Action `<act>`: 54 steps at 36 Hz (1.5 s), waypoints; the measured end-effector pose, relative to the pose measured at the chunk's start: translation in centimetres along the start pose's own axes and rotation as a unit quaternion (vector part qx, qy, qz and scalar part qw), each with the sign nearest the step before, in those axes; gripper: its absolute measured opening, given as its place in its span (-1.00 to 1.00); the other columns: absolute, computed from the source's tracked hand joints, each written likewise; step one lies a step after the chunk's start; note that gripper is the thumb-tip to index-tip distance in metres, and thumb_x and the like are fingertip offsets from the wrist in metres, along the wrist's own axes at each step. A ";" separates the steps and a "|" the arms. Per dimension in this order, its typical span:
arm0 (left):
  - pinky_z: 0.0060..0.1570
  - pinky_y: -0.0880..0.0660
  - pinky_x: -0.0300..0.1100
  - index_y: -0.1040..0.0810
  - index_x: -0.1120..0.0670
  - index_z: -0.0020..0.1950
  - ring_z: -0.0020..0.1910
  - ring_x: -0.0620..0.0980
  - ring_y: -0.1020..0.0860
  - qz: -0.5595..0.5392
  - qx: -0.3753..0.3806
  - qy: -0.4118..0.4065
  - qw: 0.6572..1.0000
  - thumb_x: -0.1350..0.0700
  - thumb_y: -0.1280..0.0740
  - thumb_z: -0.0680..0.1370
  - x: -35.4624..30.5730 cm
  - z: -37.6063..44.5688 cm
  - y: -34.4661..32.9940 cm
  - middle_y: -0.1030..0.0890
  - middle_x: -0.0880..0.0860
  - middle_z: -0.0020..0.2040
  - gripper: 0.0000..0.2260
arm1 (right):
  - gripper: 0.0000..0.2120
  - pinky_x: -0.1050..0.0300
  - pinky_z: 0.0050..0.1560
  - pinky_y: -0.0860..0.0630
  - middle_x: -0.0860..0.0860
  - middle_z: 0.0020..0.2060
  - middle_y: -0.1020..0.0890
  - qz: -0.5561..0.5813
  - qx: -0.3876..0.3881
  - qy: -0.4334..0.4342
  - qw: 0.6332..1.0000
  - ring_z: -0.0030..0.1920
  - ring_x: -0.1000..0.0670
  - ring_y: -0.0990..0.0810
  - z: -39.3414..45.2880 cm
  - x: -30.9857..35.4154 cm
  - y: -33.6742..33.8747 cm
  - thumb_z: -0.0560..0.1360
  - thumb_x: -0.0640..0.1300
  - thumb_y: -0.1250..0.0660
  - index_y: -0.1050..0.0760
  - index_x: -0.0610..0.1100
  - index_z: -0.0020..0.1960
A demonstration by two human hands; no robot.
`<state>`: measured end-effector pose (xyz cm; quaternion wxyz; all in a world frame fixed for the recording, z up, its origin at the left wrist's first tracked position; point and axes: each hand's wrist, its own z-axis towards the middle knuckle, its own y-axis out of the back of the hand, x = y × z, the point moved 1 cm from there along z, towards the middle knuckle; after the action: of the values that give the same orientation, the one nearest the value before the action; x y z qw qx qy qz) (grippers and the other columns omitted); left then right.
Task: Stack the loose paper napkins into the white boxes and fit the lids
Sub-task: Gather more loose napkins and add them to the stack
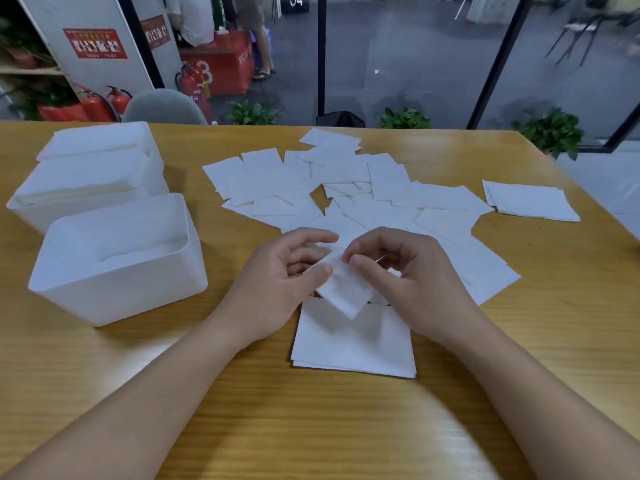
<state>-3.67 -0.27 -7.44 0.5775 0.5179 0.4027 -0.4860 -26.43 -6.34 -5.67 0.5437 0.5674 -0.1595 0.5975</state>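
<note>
Left hand [287,271] and right hand [401,271] are curled, one napkin [343,289] being pinched between thumbs and fingertips of both, held just above a small stack [353,344] on the tabletop [311,427], white boxes [114,258] placed left.

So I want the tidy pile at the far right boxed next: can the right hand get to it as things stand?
Probably yes, once free: nothing stands between the right hand and the far-right pile, but it now pinches a napkin with the left hand.
</note>
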 end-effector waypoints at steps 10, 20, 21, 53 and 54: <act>0.00 -0.57 -0.31 -0.74 -0.13 0.29 0.07 -0.16 -0.68 0.012 0.011 0.027 0.999 0.13 -0.41 0.73 0.3 0.1 0.3 -0.76 -0.05 0.18 -0.78 | -0.45 -0.09 0.34 -0.50 0.12 0.24 -0.58 -0.266 -0.011 -0.119 0.956 0.22 0.04 -0.54 0.6 -1.7 0.4 0.60 0.37 -0.34 -0.55 0.05 0.44; 0.27 -0.62 0.22 -0.59 -0.31 0.40 0.04 0.12 -0.72 0.072 0.017 0.050 0.996 0.01 -0.55 0.63 0.1 0.0 0.6 -0.77 -0.09 0.12 -0.61 | -0.56 0.04 0.24 -0.53 0.09 0.17 -0.55 -0.261 -0.032 -0.110 0.959 0.15 0.06 -0.55 0.7 -1.7 0.2 0.57 0.16 -0.53 -0.62 -0.01 0.35; 0.25 -0.63 0.19 -0.56 -0.34 0.42 0.02 0.17 -0.70 0.087 0.017 0.054 0.995 -0.01 -0.55 0.63 0.1 0.0 0.6 -0.77 -0.11 0.13 -0.58 | -0.59 0.03 0.24 -0.53 0.09 0.15 -0.54 -0.264 -0.030 -0.108 0.958 0.15 0.05 -0.55 0.7 -1.8 0.2 0.57 0.16 -0.53 -0.64 -0.01 0.33; 0.37 -0.53 0.05 -0.61 -0.29 0.38 0.30 -0.17 -0.64 0.143 -0.002 0.063 0.988 0.10 -0.29 0.78 1.0 0.6 1.9 -0.72 -0.22 0.25 -0.69 | -0.82 0.06 -0.36 -0.67 0.11 -0.17 -0.70 -0.073 -0.096 -0.115 0.986 -0.39 0.03 -0.63 0.6 -3.1 2.6 0.63 -0.12 -0.50 -0.66 0.16 0.13; 0.34 -0.53 0.04 -0.58 -0.33 0.40 0.27 -0.17 -0.65 0.139 -0.006 0.074 0.988 0.07 -0.28 0.79 1.0 0.6 2.0 -0.73 -0.22 0.23 -0.69 | -0.80 0.16 -0.33 -0.63 0.14 -0.13 -0.70 -0.103 -0.108 -0.097 0.984 -0.37 0.07 -0.59 0.6 -3.0 2.6 0.64 -0.15 -0.48 -0.66 0.14 0.14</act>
<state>-1.53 -1.02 -7.91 0.6110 0.5999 0.3714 -0.3590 -29.03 -9.18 -6.92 0.6422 0.5741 -0.2159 0.4597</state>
